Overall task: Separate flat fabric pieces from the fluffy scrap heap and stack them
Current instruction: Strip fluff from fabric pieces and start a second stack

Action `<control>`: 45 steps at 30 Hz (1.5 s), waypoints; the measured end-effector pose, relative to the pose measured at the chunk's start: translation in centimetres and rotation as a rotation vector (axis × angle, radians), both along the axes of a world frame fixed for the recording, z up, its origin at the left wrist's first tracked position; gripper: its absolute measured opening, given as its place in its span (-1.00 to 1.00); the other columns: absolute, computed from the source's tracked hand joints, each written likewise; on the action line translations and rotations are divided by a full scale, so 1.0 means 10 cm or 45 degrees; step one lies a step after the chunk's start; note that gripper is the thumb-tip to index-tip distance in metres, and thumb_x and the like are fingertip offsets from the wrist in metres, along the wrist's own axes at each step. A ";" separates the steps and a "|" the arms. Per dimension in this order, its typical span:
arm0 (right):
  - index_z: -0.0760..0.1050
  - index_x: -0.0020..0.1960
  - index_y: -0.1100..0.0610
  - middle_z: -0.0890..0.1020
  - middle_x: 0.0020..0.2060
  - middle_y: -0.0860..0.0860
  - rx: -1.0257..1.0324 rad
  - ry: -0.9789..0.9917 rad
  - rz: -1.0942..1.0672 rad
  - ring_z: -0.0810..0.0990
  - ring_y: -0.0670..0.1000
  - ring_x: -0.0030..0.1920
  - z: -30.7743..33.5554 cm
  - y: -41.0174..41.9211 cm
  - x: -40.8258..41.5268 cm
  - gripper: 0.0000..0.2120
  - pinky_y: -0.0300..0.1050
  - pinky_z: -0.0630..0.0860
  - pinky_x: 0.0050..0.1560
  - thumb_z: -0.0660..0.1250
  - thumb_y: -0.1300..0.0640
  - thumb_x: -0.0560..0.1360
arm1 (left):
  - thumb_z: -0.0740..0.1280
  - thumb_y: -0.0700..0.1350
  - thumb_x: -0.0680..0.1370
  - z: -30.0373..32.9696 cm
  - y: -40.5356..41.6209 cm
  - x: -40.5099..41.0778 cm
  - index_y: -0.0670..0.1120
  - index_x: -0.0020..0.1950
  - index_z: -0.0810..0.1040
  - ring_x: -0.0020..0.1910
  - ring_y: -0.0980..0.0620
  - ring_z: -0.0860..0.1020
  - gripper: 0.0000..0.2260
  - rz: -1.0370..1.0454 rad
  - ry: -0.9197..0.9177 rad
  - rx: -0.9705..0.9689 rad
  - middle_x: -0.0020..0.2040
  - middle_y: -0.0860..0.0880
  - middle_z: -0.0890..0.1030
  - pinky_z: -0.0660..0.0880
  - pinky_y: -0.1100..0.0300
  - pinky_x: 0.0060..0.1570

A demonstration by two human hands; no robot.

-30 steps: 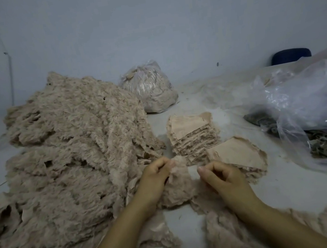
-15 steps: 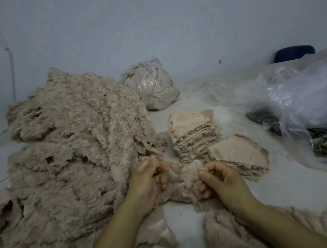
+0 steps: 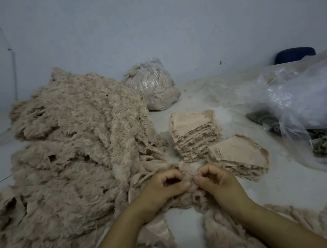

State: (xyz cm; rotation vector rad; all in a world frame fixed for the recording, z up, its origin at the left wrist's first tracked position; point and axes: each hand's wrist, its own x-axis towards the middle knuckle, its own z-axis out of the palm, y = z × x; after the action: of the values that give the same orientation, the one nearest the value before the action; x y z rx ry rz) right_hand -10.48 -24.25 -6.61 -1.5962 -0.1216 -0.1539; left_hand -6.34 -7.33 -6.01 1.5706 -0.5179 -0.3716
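Left hand: fingers curled, pinching a fluffy scrap piece at centre.
Right hand: fingers curled, pinching the same piece from the other side; thumbs nearly meet.
Change: a second ago the hands were apart on the tuft; now they have closed in together at its middle, probably picking at an edge to peel flat backing from fluff.
Scrap heap: large mound at 9 o'clock of the hands, touching the piece.
Stacks: tall stack at 12 o'clock; lower stack at 2 o'clock, just beside the right hand.
Task meaning: separation underway, nothing stacked from this piece yet.
Surroundings: tied plastic bag behind; loose plastic sheeting at 3 o'clock.
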 end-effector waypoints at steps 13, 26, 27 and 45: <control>0.51 -0.15 0.30 0.62 -0.37 0.05 0.047 0.058 0.062 0.58 -0.05 -0.34 0.00 0.02 -0.02 -0.91 -0.26 0.50 -0.31 0.41 0.32 0.44 | 0.57 -0.13 0.32 -0.12 -0.15 0.01 0.24 0.07 0.48 -0.17 0.39 0.52 -0.54 0.145 -0.419 0.271 -0.10 0.27 0.60 0.40 0.48 -0.14; 0.58 -0.29 0.10 0.62 -0.37 -0.09 -0.180 -0.147 0.120 0.55 -0.17 -0.31 -0.04 -0.03 -0.02 -0.78 -0.34 0.45 -0.20 0.43 0.39 0.40 | 0.24 -0.04 0.57 0.00 -0.10 -0.04 -0.04 -0.26 0.59 -0.38 0.22 0.50 -0.75 0.161 0.078 -0.012 -0.38 0.11 0.57 0.43 0.37 -0.36; 0.57 -0.29 0.07 0.62 -0.35 -0.11 -0.253 -0.165 0.140 0.53 -0.20 -0.31 -0.06 -0.02 -0.03 -0.76 -0.35 0.43 -0.19 0.43 0.39 0.40 | 0.25 -0.11 0.58 0.00 -0.12 -0.04 -0.06 -0.28 0.59 -0.37 0.19 0.51 -0.75 0.192 0.076 -0.065 -0.38 0.08 0.57 0.44 0.34 -0.35; 0.39 -0.12 0.29 0.55 -0.28 0.31 0.178 0.193 0.047 0.54 0.13 -0.26 -0.03 0.01 0.00 -0.84 0.04 0.51 -0.20 0.34 0.22 0.51 | 0.26 -0.20 0.57 -0.04 -0.19 -0.05 -0.15 -0.02 0.57 -0.20 0.05 0.66 -0.90 0.242 -0.050 -0.264 -0.14 -0.05 0.69 0.55 0.30 -0.28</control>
State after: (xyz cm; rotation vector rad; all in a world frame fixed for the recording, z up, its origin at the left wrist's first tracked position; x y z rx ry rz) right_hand -10.51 -24.11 -6.91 -1.4594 -0.0218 -0.0124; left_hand -6.89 -9.27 -6.41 1.4140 -0.4192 -0.1380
